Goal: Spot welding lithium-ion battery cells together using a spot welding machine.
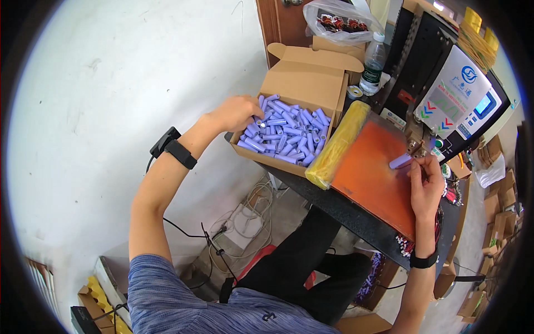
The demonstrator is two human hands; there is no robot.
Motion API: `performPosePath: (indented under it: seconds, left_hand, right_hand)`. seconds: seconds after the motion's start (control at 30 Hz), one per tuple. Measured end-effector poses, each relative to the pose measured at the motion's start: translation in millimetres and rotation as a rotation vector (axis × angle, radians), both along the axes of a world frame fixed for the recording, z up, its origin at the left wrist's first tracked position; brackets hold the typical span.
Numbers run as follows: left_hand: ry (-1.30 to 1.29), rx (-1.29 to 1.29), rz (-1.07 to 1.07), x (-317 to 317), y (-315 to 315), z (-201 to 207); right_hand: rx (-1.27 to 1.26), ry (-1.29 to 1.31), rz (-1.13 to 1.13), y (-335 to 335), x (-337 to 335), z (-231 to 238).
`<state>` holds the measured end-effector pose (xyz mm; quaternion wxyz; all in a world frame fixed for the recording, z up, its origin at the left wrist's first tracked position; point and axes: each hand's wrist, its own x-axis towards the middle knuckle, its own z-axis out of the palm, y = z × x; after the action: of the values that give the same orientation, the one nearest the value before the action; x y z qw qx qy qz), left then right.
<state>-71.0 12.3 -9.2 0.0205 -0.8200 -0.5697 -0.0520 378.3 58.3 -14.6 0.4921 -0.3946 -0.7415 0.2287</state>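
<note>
An open cardboard box [303, 83] holds several purple cylindrical cells [289, 133]. My left hand [236, 113] reaches into the box's left side, fingers curled among the cells. My right hand [425, 181] rests on an orange mat [372, 178] and pinches one purple cell [400, 161], holding it under the head of a black machine [439, 100].
A yellow padded roll [338, 143] lies between box and mat. A plastic water bottle [374, 64] and a clear bag [339, 22] stand behind the box. The dark tabletop edge [334, 206] runs diagonally. Cables lie on the floor below; cardboard boxes are stacked at the right.
</note>
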Motion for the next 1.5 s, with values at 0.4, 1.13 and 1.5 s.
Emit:
performPosePath:
  seconds: [0.4,1.13,1.5]
  left_hand:
    - [-1.102,-0.296,-0.108,60.9,-12.0,24.3]
    - [-1.871,-0.778,-0.122,204.8,-20.6,19.1]
    - [-1.132,-0.4,-0.353,247.4,25.5,8.0]
  right_hand:
    - [0.0,-0.001,-0.012,0.8,0.3,1.1]
    - [-0.41,-0.482,-0.324,-204.2,223.4,-28.1]
    - [-0.371,-0.468,-0.479,-106.2,226.5,-43.6]
